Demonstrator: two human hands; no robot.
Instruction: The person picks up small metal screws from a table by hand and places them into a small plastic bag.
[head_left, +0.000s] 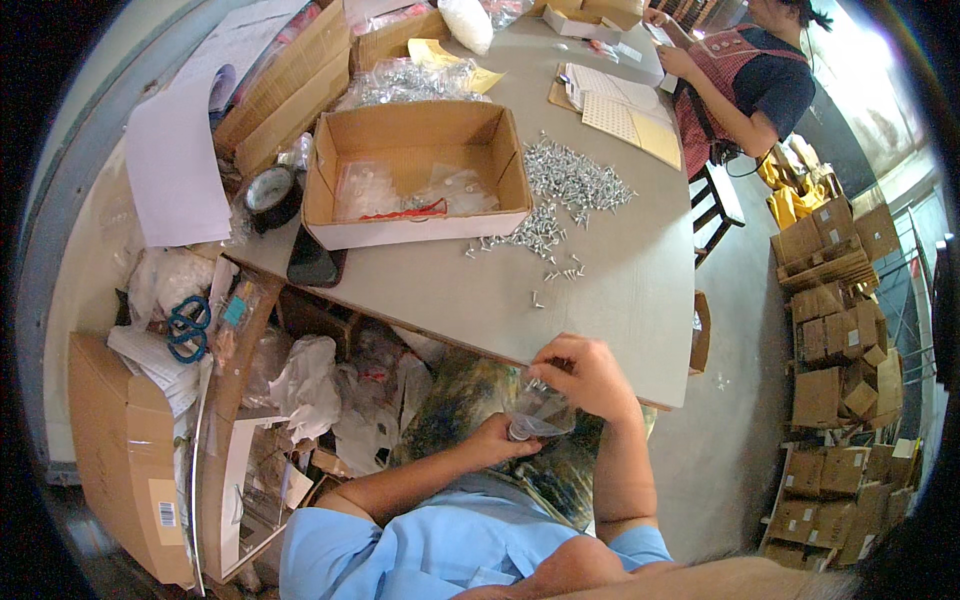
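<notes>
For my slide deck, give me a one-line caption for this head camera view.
Both hands, left hand and right hand, hold a small clear bag near loose screws on a grey table.

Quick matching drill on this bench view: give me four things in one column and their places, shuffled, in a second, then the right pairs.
1. small clear bag
2. loose screws
3. blue-handled scissors
4. roll of tape

A. spread on the grey table, right of the cardboard box
B. just left of the cardboard box
C. held between left hand and right hand
D. on the clutter far left, below the table

Pairs: 1-C, 2-A, 3-D, 4-B
</notes>
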